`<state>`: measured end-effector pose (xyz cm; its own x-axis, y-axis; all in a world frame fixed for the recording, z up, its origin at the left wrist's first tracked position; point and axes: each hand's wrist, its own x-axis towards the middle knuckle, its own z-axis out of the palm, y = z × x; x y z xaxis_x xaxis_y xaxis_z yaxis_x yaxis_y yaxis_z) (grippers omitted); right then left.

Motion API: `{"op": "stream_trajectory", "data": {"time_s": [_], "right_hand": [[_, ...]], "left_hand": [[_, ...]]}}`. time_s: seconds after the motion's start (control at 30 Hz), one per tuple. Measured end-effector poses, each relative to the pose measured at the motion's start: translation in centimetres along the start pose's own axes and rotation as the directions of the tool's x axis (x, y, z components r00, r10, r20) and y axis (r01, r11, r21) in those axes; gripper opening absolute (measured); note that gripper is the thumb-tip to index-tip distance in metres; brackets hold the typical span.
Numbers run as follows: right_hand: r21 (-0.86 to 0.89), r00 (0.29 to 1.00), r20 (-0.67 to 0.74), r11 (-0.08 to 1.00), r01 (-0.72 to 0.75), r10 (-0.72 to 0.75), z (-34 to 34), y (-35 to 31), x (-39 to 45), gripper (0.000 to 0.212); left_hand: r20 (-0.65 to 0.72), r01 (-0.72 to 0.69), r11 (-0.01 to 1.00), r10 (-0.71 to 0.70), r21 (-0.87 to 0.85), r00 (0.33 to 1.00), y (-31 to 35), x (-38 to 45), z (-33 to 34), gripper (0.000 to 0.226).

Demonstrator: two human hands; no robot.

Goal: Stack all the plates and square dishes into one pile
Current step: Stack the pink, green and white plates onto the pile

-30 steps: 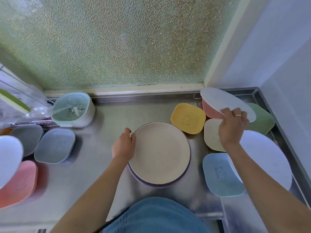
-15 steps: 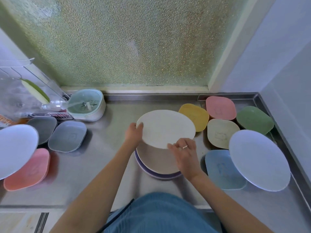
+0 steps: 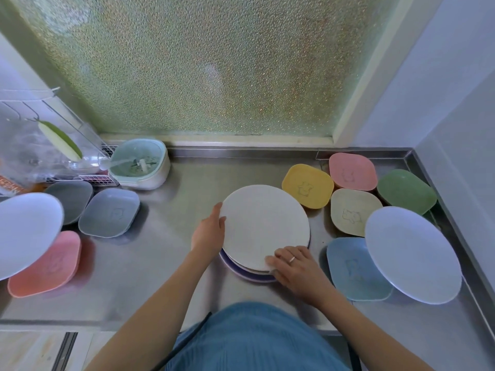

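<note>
Head view: the white plate (image 3: 263, 226) now lies on the central pile (image 3: 249, 274), no longer tilted above it as half a second ago. The left hand (image 3: 209, 234) steadies its rim, the right hand (image 3: 297, 266) still pinches its near edge. Square dishes (image 3: 307, 185) wait unstacked.

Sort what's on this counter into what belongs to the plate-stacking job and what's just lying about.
For the job:
centre pile, held by left hand and right hand
white plates
square dishes: yellow, pink, green, cream, blue, two grey, pink

Lying about:
strainer tub
plastic bag
</note>
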<state>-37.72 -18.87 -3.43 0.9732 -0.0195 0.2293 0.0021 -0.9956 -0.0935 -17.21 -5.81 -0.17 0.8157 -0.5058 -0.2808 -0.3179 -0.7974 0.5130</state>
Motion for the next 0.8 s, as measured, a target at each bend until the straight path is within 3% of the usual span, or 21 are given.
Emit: {"op": "stream_trajectory", "data": {"time_s": [0.07,0.13,0.2,0.27,0.43,0.6,0.7,0.8], "right_hand": [[0.046,0.994,0.015,0.993,-0.105,0.105,-0.3,0.6,-0.2,0.029],[0.131,0.937,0.022,0.928,-0.350,0.350,-0.5,1.3,0.0,0.035],[0.212,0.795,0.057,0.770,-0.601,0.604,-0.3,2.2,0.7,0.043],[0.281,0.660,0.120,0.613,-0.739,0.741,0.0,2.9,1.8,0.054],[0.318,0.593,0.240,0.515,-0.796,0.768,1.2,3.0,2.9,0.054],[0.298,0.595,0.197,0.530,-0.794,0.780,0.9,3.0,2.8,0.052],[0.301,0.597,0.103,0.547,-0.781,0.796,-0.4,3.8,1.6,0.049],[0.130,0.468,0.023,0.462,-0.877,0.883,-1.1,5.8,-1.1,0.051]], "left_hand": [[0.005,-0.019,1.000,0.019,0.025,1.000,-0.2,0.1,-0.1,0.046],[0.044,-0.031,0.997,0.028,0.067,0.999,-0.6,0.5,-0.1,0.048],[0.092,-0.035,0.993,0.025,0.112,0.995,-0.7,0.7,-0.1,0.050],[0.106,-0.036,0.990,0.022,0.133,0.994,-0.7,0.9,0.0,0.050],[0.122,-0.022,0.991,0.005,0.133,0.992,-0.5,1.0,0.3,0.051],[0.128,-0.006,0.994,-0.008,0.111,0.992,-0.4,1.0,0.3,0.051],[0.119,0.004,0.998,-0.011,0.056,0.993,-0.5,0.8,0.5,0.049],[0.111,0.008,1.000,-0.008,-0.002,0.994,-0.7,0.7,0.6,0.048]]}}
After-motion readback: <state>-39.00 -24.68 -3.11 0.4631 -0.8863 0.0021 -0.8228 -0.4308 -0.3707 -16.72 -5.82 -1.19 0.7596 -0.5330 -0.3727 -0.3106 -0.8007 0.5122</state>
